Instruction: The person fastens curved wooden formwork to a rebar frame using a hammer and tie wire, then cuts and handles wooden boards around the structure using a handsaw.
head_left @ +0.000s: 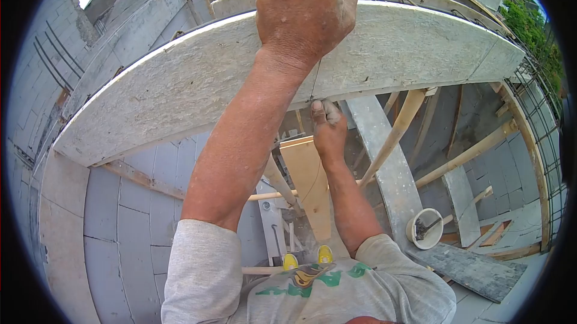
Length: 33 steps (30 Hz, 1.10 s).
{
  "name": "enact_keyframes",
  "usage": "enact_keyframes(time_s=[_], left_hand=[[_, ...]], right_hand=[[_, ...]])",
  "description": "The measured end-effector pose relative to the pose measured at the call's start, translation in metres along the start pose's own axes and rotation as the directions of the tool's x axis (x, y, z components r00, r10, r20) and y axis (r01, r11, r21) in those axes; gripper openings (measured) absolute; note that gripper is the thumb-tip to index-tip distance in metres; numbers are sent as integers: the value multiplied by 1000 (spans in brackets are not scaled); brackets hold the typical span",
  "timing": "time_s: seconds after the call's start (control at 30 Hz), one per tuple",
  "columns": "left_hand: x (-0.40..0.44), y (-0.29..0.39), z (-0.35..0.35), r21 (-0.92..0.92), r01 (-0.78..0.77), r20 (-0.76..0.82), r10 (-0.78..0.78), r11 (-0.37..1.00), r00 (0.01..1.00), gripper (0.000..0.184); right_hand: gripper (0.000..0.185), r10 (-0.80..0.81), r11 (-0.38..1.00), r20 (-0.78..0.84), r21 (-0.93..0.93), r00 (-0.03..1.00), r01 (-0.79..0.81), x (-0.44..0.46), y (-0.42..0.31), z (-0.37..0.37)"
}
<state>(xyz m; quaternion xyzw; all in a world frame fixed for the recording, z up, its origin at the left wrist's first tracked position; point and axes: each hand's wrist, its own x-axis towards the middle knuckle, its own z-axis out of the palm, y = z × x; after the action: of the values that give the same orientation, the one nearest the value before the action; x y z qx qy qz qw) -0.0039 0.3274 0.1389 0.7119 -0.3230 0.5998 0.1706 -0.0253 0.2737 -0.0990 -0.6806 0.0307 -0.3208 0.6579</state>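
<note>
A long formwork board point(198, 77) with a rough, pale, cement-stained face stands on edge across the view. My left hand point(306, 14) is closed at its top edge, the back of the hand towards me; whatever the fingers hold is hidden. A thin dark wire point(315, 77) runs down the board's face from behind my left wrist. At the board's bottom edge, my right hand point(327, 113) pinches the wire near its lower end, thumb on top. Below that hand, a yellowish wooden plank point(306, 180) reaches down towards my yellow shoes point(324, 254).
Wooden poles point(396, 131) prop the area beneath the board. A white bucket point(425, 228) holding dark material and a tool sits at lower right, near a grey plank point(475, 270). A rebar cage point(544, 125) rises at right. Block walls point(138, 222) stand at left.
</note>
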Motion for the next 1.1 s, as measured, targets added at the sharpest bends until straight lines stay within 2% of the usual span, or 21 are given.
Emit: enact_keyframes(time_s=[0.07,0.17,0.2,0.3,0.33,0.5,0.53,0.73,0.83,0.9,0.93,1.0,1.1], left_hand=[[2,0,1,23,-36,-52,37,999,998,38],[-1,4,3,55,-39,-45,42,998,998,38],[0,4,2,75,-31,-37,34,997,999,39],[1,2,4,25,-60,-116,63,998,991,41],[2,1,4,30,-53,-97,56,998,994,42],[-3,3,4,38,1,6,-1,999,1000,44],[-4,0,8,51,-23,-15,23,998,1000,41],[-10,-8,15,29,-60,-57,62,998,996,37],[-11,-9,13,41,-54,-26,55,998,998,38],[-10,-7,13,67,-51,-17,52,996,998,39],[-6,-6,12,46,-56,-71,59,997,996,40],[0,0,9,-8,-61,-177,58,998,982,46],[-2,2,4,64,-35,-49,38,997,998,44]], right_hand=[[37,-1,982,-25,191,1000,5,-5,8,12],[37,134,983,-8,126,991,-132,-23,-29,27],[32,-17,1000,-56,14,998,18,-23,-28,32],[27,-200,913,-29,-368,979,176,-19,-39,43],[21,-141,912,20,-387,990,138,-19,-47,41],[17,-264,831,183,-455,947,319,-6,-79,11],[15,-300,809,221,-456,928,371,1,-83,2],[15,-424,764,72,-507,903,399,10,-52,-28],[20,-181,943,-31,-290,983,164,2,-41,-17],[23,2,997,-50,-78,999,-6,-8,-34,0],[25,88,996,-50,27,995,-87,-12,-33,8],[25,-18,991,-60,-133,998,10,-17,-38,17],[25,-184,934,-41,-319,982,162,-20,-44,29]])
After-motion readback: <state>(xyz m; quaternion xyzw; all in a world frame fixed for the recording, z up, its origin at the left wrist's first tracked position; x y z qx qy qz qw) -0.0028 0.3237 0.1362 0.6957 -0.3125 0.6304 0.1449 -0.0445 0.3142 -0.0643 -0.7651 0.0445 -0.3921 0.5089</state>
